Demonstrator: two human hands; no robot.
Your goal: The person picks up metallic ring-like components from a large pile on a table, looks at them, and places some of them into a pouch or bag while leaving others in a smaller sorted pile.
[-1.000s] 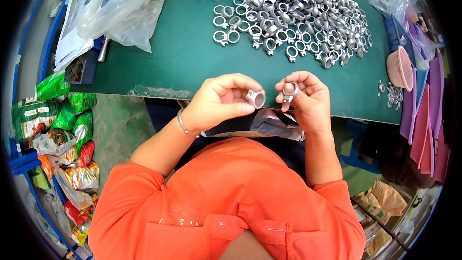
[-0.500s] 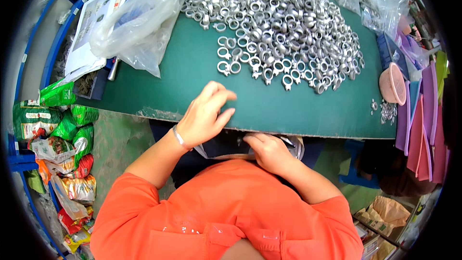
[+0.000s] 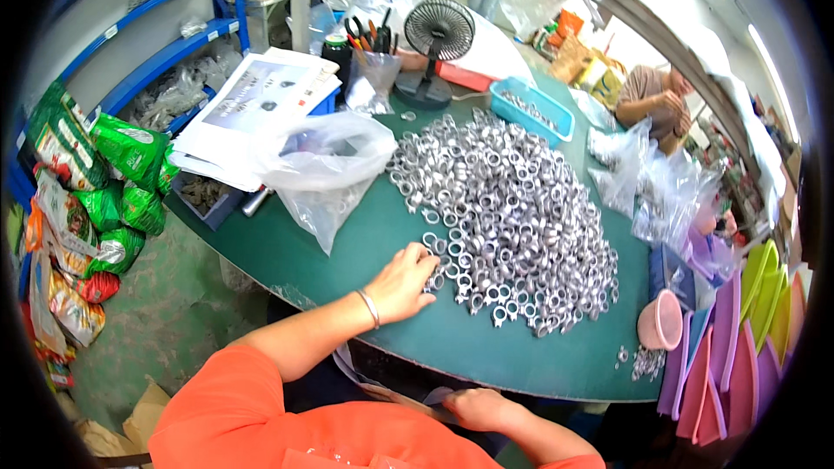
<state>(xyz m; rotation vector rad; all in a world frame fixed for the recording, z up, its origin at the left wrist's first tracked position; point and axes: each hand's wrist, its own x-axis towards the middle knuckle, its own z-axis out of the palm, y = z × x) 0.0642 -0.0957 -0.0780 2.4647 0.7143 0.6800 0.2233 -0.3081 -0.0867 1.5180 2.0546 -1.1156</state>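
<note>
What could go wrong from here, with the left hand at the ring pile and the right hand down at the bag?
1. The left hand reaches into the near edge of the ring pile; loose rings there could be nudged toward the table edge and fall.
2. The right hand holds the bag below the table, mostly hidden; dropped rings might miss it.
3. The rings lie tangled, so several may lift together.
</note>
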